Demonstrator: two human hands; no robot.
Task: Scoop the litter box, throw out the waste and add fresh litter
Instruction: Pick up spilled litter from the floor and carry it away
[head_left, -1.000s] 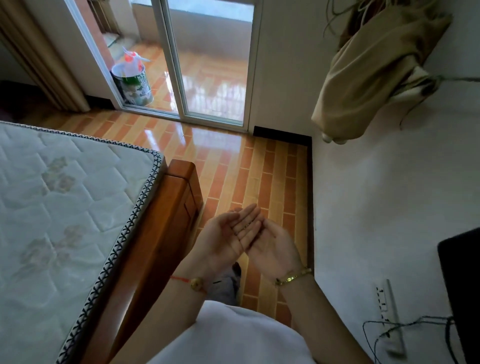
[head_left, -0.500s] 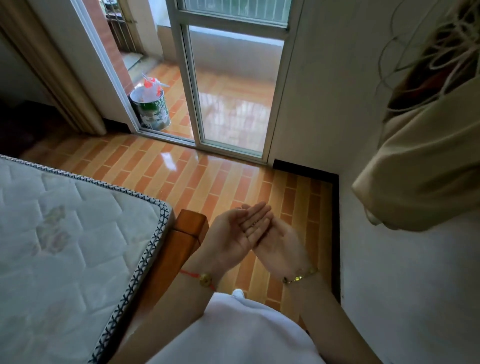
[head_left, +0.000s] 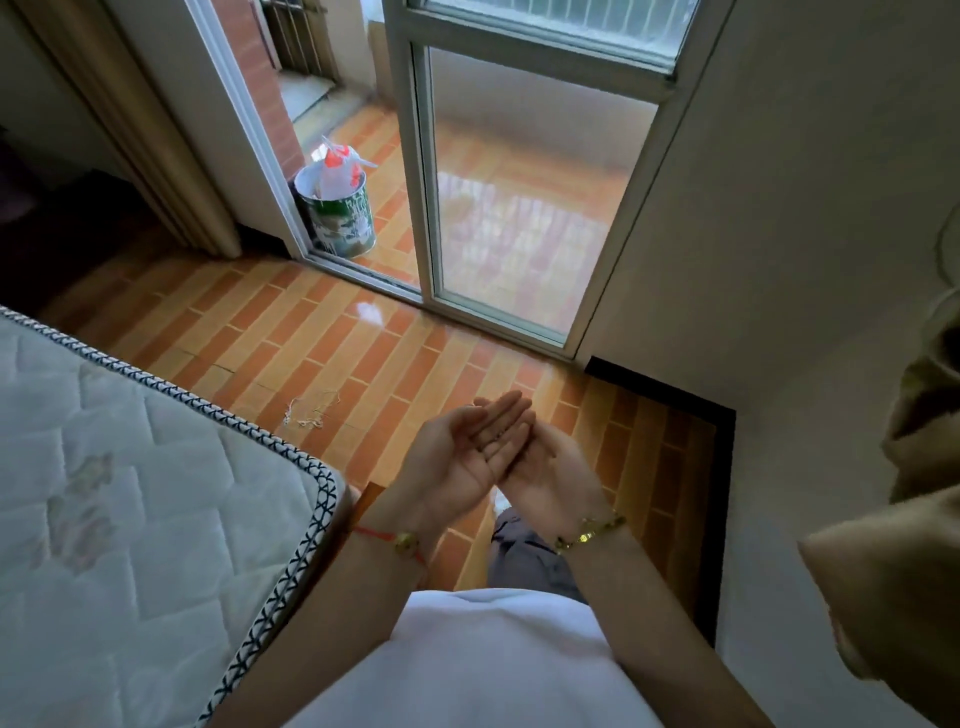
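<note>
Both hands are raised in front of the body, above the tiled floor (head_left: 291, 332). The left hand (head_left: 467, 457) is palm up with straight fingers. The right hand (head_left: 556, 478) lies open just under it and touches its fingers. Neither one has hold of anything. The bucket (head_left: 340, 218), with a plastic bag (head_left: 337, 169) inside, stands on the balcony floor, just behind the left end of the door track (head_left: 363, 270). Loose threads (head_left: 311, 413) lie on the floor near the corner of the mattress (head_left: 130, 493).
</note>
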